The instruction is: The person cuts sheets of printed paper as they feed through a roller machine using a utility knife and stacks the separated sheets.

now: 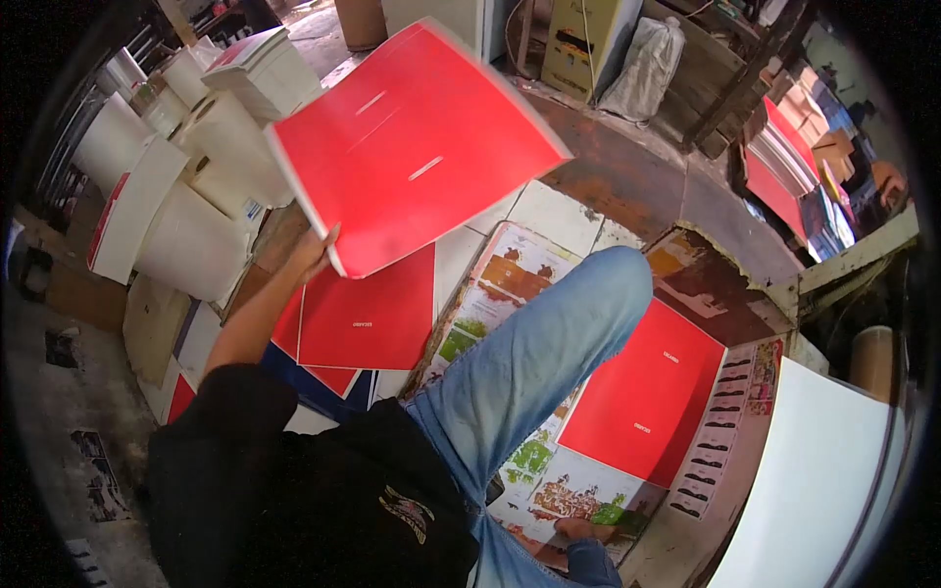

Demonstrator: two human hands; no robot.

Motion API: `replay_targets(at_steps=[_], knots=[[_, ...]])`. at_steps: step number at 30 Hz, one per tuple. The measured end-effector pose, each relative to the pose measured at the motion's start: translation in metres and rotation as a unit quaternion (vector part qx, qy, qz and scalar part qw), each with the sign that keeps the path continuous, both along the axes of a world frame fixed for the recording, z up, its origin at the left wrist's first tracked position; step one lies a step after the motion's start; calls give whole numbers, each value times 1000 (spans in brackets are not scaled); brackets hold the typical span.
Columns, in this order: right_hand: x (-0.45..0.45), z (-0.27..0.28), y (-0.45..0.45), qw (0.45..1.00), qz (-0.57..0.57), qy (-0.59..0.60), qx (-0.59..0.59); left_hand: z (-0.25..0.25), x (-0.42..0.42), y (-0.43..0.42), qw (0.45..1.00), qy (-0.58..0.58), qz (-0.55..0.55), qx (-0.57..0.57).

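My left hand (314,252) grips the near corner of a large red sheet (421,147) with a pale border. The sheet is raised at a tilt and slightly blurred, and its face carries short white marks. Below the hand lie more red sheets (368,314), overlapping a dark blue one (323,392). Another red sheet (647,392) rests beyond my bent leg, on a surface covered with printed pictures. My right hand does not show.
My raised knee (618,279) stands between the red sheets. White rolls (196,240) and a stack of sheets (265,73) are at the left. A large white sheet (833,480) curves up at the right. Further back stand a yellow box (578,44) and a grey sack (647,69).
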State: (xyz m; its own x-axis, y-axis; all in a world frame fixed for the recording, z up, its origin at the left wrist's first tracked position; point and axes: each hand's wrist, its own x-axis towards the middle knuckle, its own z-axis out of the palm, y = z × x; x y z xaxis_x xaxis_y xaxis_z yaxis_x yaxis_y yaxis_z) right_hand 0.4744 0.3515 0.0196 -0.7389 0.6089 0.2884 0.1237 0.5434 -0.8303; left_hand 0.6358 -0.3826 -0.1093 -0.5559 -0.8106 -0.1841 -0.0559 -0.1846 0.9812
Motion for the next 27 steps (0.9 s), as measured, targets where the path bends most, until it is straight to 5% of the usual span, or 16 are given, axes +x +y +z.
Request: replay_targets(at_steps=[4, 7, 10, 12, 13, 14, 15, 16, 18, 21, 24, 27], knots=[[-16, -26, -26, 995, 51, -73, -51, -174, 84, -19, 974, 114, 138, 137], [-16, -31, -15, 990, 42, -101, -94, -215, 109, 39, 955, 26, 203, 217], [-15, -32, 6, 987, 21, -102, -120, -299, 144, 44, 946, -83, 164, 267], [-5, -28, 30, 985, -8, -90, -145, -307, 148, 49, 926, -78, 78, 361], [2, -25, 36, 983, -30, -78, -163, -282, 138, 52, 891, -71, 7, 449], [8, -26, 42, 980, -59, -62, -177, -252, 144, 42, 889, -186, -183, 376], [22, -22, 45, 976, -96, -46, -190, -239, 126, 27, 879, -268, -254, 304], [22, -27, 42, 971, -173, -40, -162, -234, 102, 14, 888, -320, -247, 220], [19, -2, -4, 960, -135, 57, -241, -244, 37, -21, 916, -358, -170, -67], [13, 15, -31, 940, -153, 122, -279, -189, -99, -53, 884, -163, -69, -432], [21, 18, -41, 908, -92, 188, -364, 34, -231, 112, 859, 20, -129, -494], [32, 24, -52, 889, -91, 214, -394, 120, -273, 247, 851, 146, -310, -399]])
